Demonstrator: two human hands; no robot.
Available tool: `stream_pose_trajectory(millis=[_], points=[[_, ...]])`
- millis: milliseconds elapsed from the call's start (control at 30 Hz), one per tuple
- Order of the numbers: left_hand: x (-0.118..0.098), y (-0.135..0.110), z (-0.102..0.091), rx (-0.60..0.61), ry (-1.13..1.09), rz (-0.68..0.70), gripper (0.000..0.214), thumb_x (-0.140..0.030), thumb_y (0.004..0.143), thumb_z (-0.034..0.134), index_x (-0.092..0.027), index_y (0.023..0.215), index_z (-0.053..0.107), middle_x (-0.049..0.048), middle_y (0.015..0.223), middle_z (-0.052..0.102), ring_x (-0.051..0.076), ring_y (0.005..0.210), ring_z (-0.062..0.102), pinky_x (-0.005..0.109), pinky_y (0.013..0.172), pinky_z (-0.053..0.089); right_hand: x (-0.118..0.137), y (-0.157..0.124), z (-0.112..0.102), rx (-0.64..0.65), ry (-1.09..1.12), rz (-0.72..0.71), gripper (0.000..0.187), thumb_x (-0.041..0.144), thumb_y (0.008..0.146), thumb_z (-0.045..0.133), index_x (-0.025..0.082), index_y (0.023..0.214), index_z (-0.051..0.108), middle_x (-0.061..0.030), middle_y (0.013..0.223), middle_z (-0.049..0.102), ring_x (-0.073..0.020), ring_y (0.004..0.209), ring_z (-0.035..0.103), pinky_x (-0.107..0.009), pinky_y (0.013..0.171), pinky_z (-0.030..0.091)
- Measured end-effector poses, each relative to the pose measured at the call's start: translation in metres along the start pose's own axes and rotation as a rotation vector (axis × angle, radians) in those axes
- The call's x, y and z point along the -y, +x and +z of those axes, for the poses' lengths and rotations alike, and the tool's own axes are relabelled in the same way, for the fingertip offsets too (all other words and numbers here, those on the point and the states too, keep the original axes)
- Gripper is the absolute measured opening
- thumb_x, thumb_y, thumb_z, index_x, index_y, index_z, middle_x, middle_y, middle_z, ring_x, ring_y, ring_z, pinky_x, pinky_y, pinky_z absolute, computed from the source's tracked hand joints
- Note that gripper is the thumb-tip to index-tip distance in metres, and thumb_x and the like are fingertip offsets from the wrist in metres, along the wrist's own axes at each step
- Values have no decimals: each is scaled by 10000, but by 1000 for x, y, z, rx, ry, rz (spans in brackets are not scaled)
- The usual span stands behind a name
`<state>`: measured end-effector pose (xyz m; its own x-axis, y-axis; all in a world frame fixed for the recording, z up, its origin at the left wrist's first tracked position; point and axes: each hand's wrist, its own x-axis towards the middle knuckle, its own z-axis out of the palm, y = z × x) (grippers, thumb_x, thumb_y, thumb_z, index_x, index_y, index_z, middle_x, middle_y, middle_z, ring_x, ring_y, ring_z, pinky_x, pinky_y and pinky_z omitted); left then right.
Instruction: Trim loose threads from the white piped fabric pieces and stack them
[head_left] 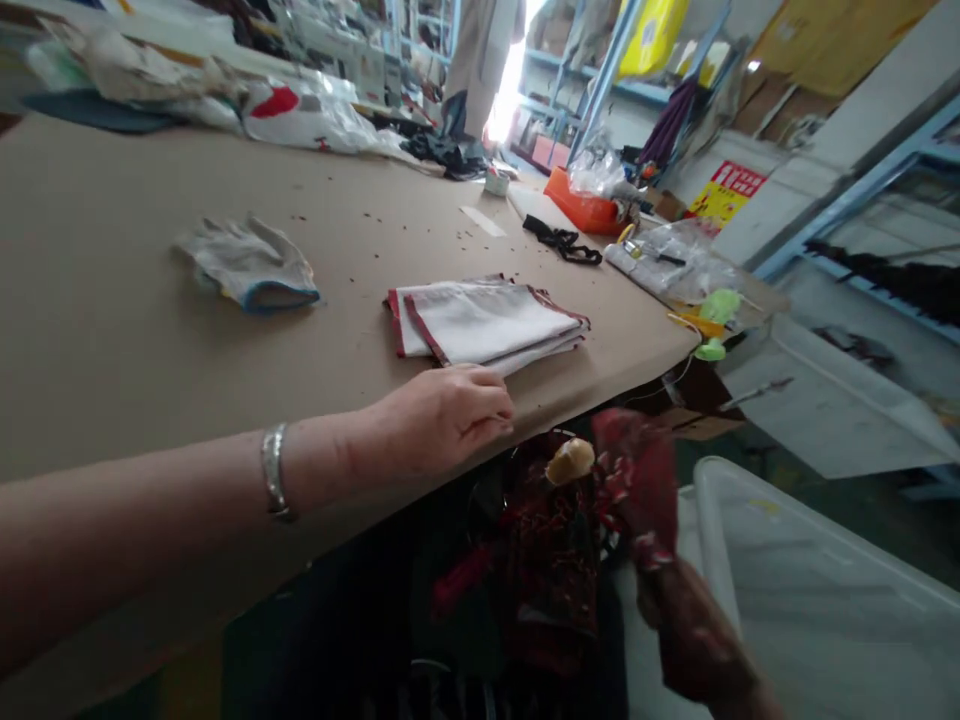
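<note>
My left hand (457,415), with a silver bracelet (275,470) on its wrist, rests curled at the table's front edge. Its fingers are closed, and whatever may be inside them is hidden. Just beyond it lies a folded stack of white cloths with dark red borders (495,318). Below the edge, at the lower right, my right hand (682,610) is blurred and dark, closed on a dark red patterned cloth (637,480). More dark red patterned fabric (555,560) hangs over my lap. Beside the raised cloth shows a pale yellowish lump (570,462) of unclear kind.
On the brown table (150,380) lies a grey work glove (255,265) with a blue cuff. Black straps (562,240) and an orange container (589,203) sit farther back. A translucent plastic bin (825,560) stands at my right. Plastic bags (315,115) line the far edge.
</note>
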<state>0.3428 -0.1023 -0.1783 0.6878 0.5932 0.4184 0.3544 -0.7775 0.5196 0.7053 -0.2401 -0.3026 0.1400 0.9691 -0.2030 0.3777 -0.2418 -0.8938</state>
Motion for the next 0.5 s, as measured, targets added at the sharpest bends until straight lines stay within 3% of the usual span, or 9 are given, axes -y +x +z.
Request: stream_pose_trajectory(millis=[33,67,133,200,233,300,367,433,500], points=[[10,-4,5,35,35,22,228,-232,905,473,-158,798,660,50,869,634,127,809,564,257,766,460,-21,-8,14,2,-8,98,463,631,839,481,194,782,621,-34,502,601,-187,403,584,-289,389,468],[20,-8,9,51,60,27,244,-224,911,457,-158,785,655,49,869,630,129,816,561,256,772,456,-39,-14,25,2,11,229,445,594,807,549,177,928,645,-87,726,703,-233,655,692,-344,606,573],[35,-15,18,70,94,12,253,-212,914,445,-159,771,648,46,862,626,129,810,555,255,771,449,-66,-14,34,-81,-66,336,665,596,682,657,133,1153,581,-165,1084,687,-315,984,668,-436,895,544],[43,-19,25,81,117,13,249,-224,913,449,-165,772,646,43,856,627,136,804,555,269,777,445,-69,-4,28,-183,-180,312,809,619,635,665,90,1229,521,-223,1240,601,-365,1109,602,-490,983,488],[46,-20,28,82,125,19,243,-237,910,456,-170,772,644,43,859,628,142,805,555,279,780,444,-58,1,22,-229,-232,249,781,615,669,642,88,1231,518,-231,1257,585,-365,1128,589,-500,979,487],[49,-22,31,75,129,33,231,-266,899,474,-182,758,636,42,863,629,156,803,556,299,777,445,-13,10,11,-301,-297,12,562,526,805,575,141,1214,545,-185,1254,592,-317,1168,567,-473,968,499],[51,-22,32,58,116,47,231,-293,888,487,-190,738,630,40,850,625,164,789,558,312,765,449,51,17,8,-330,-303,-384,355,337,883,558,206,1213,566,-116,1241,592,-248,1101,600,-438,945,515],[53,-22,32,46,95,61,237,-312,884,494,-196,725,627,38,831,617,171,782,560,321,750,451,112,22,16,-249,-304,-779,322,187,879,558,226,1198,585,-93,1199,593,-247,1134,575,-458,989,478],[54,-22,32,30,77,72,243,-323,879,501,-199,708,623,37,812,609,177,783,559,322,731,449,154,27,27,-94,-415,-945,380,107,844,600,215,1209,585,-97,1175,599,-252,1112,580,-457,968,487]])
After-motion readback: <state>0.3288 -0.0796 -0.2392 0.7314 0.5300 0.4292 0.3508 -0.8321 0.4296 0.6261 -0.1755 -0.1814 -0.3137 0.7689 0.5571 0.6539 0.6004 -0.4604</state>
